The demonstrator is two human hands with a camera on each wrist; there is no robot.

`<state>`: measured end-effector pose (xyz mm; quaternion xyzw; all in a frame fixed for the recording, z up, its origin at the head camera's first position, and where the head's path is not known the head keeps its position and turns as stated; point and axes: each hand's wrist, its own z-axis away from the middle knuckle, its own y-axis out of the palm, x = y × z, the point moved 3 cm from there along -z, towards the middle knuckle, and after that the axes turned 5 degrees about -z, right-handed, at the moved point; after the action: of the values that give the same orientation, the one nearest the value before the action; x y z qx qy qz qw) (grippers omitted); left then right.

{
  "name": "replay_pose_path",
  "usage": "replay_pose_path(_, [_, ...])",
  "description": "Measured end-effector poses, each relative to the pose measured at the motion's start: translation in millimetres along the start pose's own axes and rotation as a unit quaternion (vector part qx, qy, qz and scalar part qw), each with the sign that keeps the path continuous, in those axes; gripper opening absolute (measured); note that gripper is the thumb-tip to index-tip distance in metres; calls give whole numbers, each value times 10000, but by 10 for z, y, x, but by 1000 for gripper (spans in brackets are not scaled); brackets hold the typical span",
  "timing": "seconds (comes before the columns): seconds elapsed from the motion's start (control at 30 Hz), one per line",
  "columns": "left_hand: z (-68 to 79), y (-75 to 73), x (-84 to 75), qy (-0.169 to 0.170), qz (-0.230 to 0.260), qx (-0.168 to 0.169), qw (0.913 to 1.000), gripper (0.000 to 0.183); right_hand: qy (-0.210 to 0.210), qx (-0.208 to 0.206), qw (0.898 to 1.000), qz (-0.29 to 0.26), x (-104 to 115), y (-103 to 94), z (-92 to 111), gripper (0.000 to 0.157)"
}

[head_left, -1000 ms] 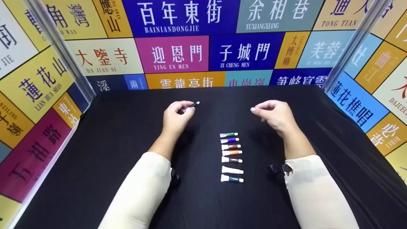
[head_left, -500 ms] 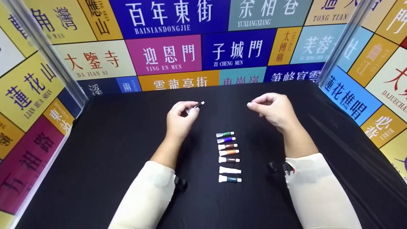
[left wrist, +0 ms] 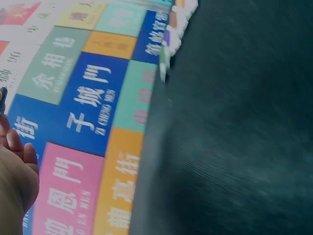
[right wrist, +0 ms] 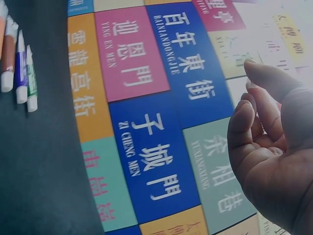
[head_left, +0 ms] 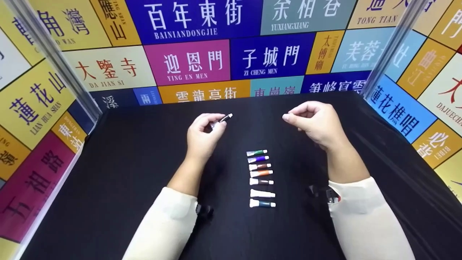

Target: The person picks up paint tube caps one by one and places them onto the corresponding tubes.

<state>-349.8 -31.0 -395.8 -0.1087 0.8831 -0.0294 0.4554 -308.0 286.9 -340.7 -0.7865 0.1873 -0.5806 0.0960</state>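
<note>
My left hand (head_left: 205, 135) pinches a small black paint tube (head_left: 226, 118) with a white cap, above the far part of the table. Only the cap end and a bit of the body show past the fingers. Opposite it, my right hand (head_left: 317, 122) hovers with fingers loosely curled and thumb near the index finger; nothing shows in it. The right wrist view has this hand (right wrist: 269, 132) at its right side. Between the forearms lies a column of paint tubes: green (head_left: 257, 153), purple (head_left: 258, 159), brown (head_left: 260, 166), orange (head_left: 261, 173), dark brown (head_left: 261, 181), white (head_left: 262, 194) and dark teal (head_left: 262, 203).
A black cloth (head_left: 144, 162) covers the table. Panels with coloured place-name signs (head_left: 187, 61) stand at the back and both sides, with metal posts (head_left: 389, 54) at the corners. A wrist camera (head_left: 205, 210) sits by the left sleeve.
The view has shifted slightly. My left hand, still pinching the black paint tube, has moved a little right. My right hand has risen slightly. The row of tubes lies as before.
</note>
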Motion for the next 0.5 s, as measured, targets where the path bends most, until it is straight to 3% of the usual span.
replay_pose_path(0.5, [96, -12, -587, 584, 392, 323, 9970, 19, -764, -183, 9959, -443, 444, -70, 233, 20])
